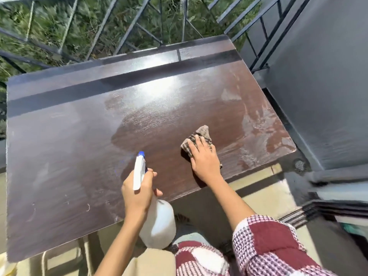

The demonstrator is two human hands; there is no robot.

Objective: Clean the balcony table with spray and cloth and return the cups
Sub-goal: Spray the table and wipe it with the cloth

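Bottle [157, 224] count is one — white, contents unseen, left hand [137, 192] clenched round its neck; right hand [205, 160] presses one cloth [199, 136] flat on the tabletop [69, 156].

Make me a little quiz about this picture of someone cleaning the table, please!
1. True or false: the left hand holds the spray bottle.
2. What is the right hand pressing on the table? A) a sponge B) a checked cloth C) a cup
3. Fill in: the bottle's nozzle tip is ____ in colour.

Key: 1 true; 2 B; 3 blue.
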